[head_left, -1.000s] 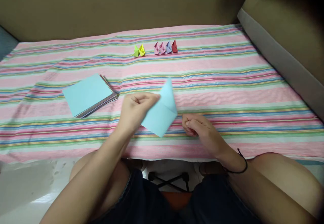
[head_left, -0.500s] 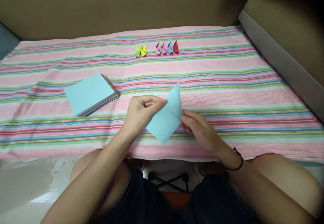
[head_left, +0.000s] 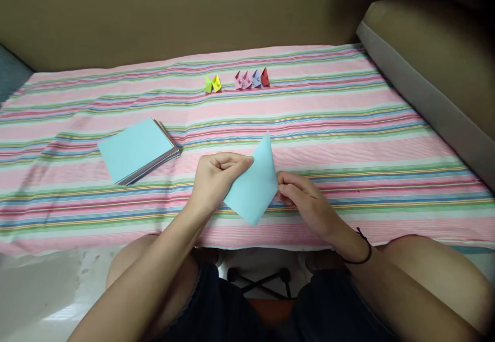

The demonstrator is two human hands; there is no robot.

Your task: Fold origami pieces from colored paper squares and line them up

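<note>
A folded light-blue sheet of paper [head_left: 255, 184] is held just above the striped cloth, one pointed corner up. My left hand [head_left: 216, 179] pinches its left edge with fingers curled. My right hand [head_left: 303, 200] pinches its right corner with thumb and fingertips; a dark cord circles that wrist. To the left lies a stack of paper squares [head_left: 135, 150] with a light-blue sheet on top.
The pink striped cloth [head_left: 348, 141] covers a low surface. At its far side stands a row of small folded paper figures: two yellow-green ones [head_left: 212, 84] and several pink, lilac and red ones [head_left: 252, 79]. A brown cushion [head_left: 433, 58] borders the right. My knees are below the near edge.
My right hand, resting apart on the cloth a second ago, has come to the paper and taken its right corner. The paper has shifted slightly right, and its fold line no longer shows.
</note>
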